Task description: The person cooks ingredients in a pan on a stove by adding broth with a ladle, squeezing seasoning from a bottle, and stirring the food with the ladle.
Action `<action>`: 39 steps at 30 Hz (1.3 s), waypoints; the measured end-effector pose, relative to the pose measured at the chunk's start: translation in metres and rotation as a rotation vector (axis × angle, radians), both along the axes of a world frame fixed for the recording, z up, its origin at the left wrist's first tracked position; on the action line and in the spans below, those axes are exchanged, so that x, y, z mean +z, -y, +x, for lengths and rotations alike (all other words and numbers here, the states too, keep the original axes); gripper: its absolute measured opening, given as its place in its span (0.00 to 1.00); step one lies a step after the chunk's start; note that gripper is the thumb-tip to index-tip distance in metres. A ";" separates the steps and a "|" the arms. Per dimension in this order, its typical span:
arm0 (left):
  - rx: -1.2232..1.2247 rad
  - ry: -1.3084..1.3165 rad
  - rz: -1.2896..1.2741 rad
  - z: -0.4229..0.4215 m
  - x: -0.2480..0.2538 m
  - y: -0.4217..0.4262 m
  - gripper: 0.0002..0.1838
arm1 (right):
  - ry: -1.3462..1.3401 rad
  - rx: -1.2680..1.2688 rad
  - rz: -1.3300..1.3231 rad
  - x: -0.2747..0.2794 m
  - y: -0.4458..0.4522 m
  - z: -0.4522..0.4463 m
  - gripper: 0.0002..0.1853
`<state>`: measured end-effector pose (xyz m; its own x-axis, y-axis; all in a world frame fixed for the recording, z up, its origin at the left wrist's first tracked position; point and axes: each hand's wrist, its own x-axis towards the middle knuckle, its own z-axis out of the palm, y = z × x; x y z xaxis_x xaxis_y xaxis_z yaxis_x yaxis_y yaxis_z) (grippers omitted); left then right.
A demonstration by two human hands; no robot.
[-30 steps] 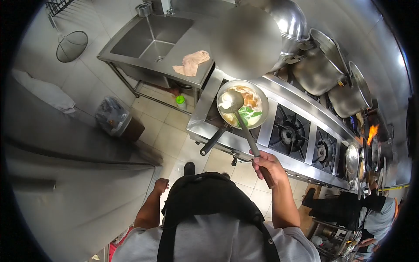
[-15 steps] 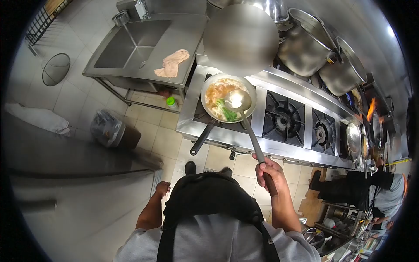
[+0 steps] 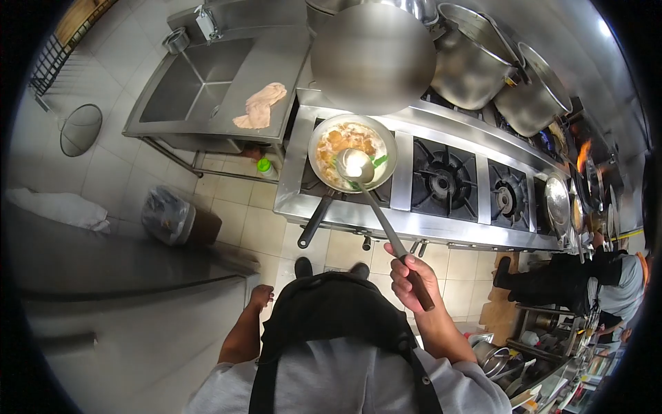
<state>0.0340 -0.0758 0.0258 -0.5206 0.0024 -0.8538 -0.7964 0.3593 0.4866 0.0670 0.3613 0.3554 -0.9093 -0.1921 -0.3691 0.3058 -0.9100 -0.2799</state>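
Note:
My right hand [image 3: 415,281] is closed round the brown handle of a long steel ladle [image 3: 381,218]. The ladle's round bowl lies in a frying pan [image 3: 392,146] on the left burner, covering part of the food. Orange-brown pieces in a pale, bubbling liquid [image 3: 345,138] fill the pan, with green vegetable strips [image 3: 378,161] showing beside the bowl. The pan's black handle [image 3: 316,222] sticks out past the stove front, with no hand on it. At my side hangs my left hand [image 3: 261,297], its fingers curled in and nothing seen in them.
Bare burners [image 3: 445,183] continue right along the stove [image 3: 402,172]. Large pots [image 3: 469,69] stand behind, and a flame [image 3: 583,155] rises at far right near a co-worker [image 3: 579,297]. A pinkish cloth [image 3: 262,107] lies beside the sink [image 3: 196,90]. A lined bin [image 3: 169,214] stands at left.
The ladle's bowl has moved left and down in the pan, over the greens, which now show only in part. My right hand has shifted slightly left; my left hand stays at my side.

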 end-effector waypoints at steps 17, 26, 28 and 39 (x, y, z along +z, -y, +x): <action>-0.047 0.070 -0.073 -0.004 0.006 0.007 0.11 | 0.018 -0.063 -0.082 0.003 0.029 -0.001 0.23; -0.068 0.070 -0.081 -0.004 0.000 0.003 0.11 | -0.037 -0.096 -0.163 0.004 0.021 -0.007 0.22; -0.061 0.074 -0.080 -0.005 0.000 0.002 0.11 | -0.050 -0.123 -0.191 0.006 0.020 -0.010 0.22; -0.064 0.081 0.012 -0.004 0.002 0.000 0.08 | 0.000 -0.135 -0.079 0.009 0.012 -0.022 0.22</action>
